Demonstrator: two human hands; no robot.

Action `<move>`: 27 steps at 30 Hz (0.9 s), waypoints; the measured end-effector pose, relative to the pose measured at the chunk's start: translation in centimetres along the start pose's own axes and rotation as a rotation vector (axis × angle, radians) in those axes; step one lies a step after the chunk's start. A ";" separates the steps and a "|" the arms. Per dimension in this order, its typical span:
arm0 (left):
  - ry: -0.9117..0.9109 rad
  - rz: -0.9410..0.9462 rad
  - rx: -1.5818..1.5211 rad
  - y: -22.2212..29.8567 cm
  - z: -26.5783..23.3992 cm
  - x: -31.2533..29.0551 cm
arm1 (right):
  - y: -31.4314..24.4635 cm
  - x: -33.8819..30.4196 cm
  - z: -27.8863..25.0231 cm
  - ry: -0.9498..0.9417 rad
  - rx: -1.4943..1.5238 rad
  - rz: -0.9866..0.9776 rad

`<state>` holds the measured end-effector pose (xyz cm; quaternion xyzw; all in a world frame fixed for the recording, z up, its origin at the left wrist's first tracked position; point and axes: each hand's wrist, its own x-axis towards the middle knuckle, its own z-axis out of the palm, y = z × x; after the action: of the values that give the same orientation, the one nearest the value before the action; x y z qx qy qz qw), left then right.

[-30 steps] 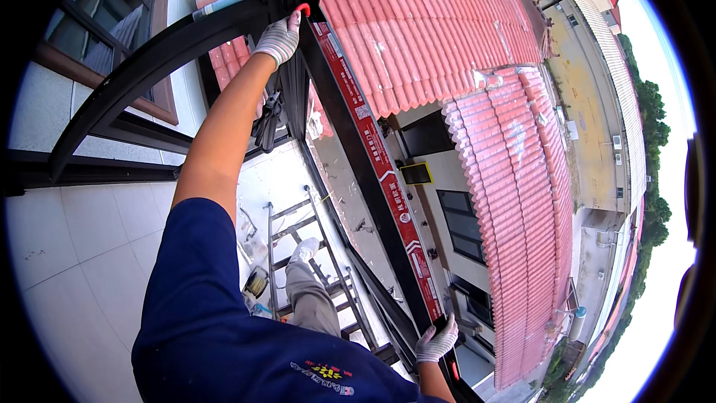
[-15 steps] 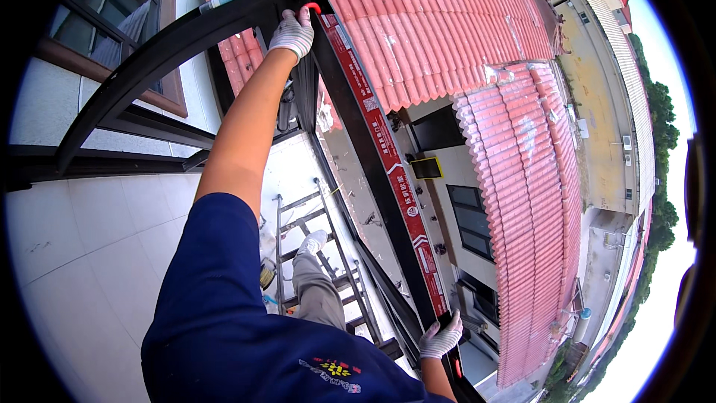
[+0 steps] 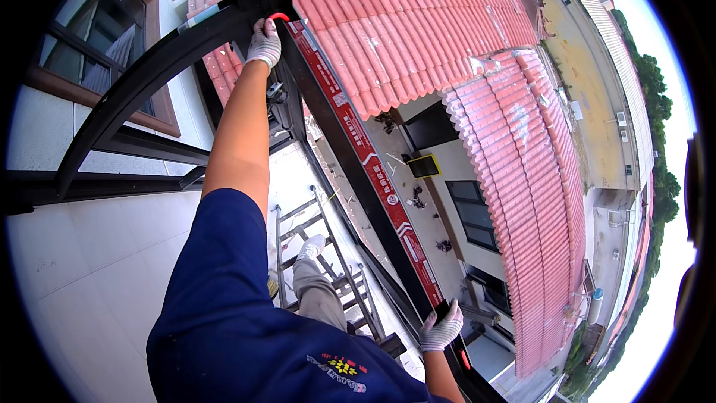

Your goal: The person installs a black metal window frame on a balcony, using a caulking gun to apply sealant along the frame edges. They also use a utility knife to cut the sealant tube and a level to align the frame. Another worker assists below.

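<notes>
A long dark window frame bar (image 3: 363,169) with a red printed film strip slants from the upper middle to the lower right. At its upper end my left hand (image 3: 265,45), in a pale striped glove, has its fingers closed over the dark frame beside a short bright red strip. My left arm is stretched far out. Lower down, my right hand (image 3: 441,327), gloved alike, grips the bar near its lower end, thumb apart from the fingers and black material between them. Part of that grip is hidden.
A dark curved-looking frame (image 3: 123,78) stands out on the left, before a brown-edged window (image 3: 93,26). Below me, my foot (image 3: 312,247) is on a metal ladder (image 3: 328,216) over a pale floor. Beyond the bar is a drop to red tiled roofs (image 3: 418,30).
The view has shifted, so the upper frame and my left hand appear farther left and lower. My right hand stays near the bar's lower end, its thumb and fingers now more visibly apart.
</notes>
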<state>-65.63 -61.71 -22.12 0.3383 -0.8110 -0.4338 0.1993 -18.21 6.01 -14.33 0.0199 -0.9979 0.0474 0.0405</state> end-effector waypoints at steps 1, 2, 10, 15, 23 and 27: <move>-0.004 0.001 -0.035 -0.8 -0.1 0.3 | -0.1 0.2 -0.4 -0.012 0.019 0.006; 0.082 -0.002 0.013 -1.3 0.0 0.8 | 0.1 0.4 -0.2 -0.007 0.027 -0.005; 0.076 0.026 -0.058 -4.4 1.2 4.4 | 0.5 0.8 0.3 -0.014 0.063 -0.023; 0.062 -0.006 -0.304 -4.1 7.5 3.3 | -0.3 -0.3 -0.4 -0.016 0.025 0.043; 0.097 -0.049 -0.326 -6.4 6.1 7.3 | 0.2 0.1 0.2 0.001 0.061 0.018; -0.017 -0.163 -0.094 -4.9 2.1 6.6 | 0.3 0.5 -0.2 -0.002 0.087 0.021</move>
<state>-69.62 -67.22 -27.13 0.3897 -0.7612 -0.4889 0.1722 -18.73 6.27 -14.14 0.0109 -0.9951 0.0910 0.0379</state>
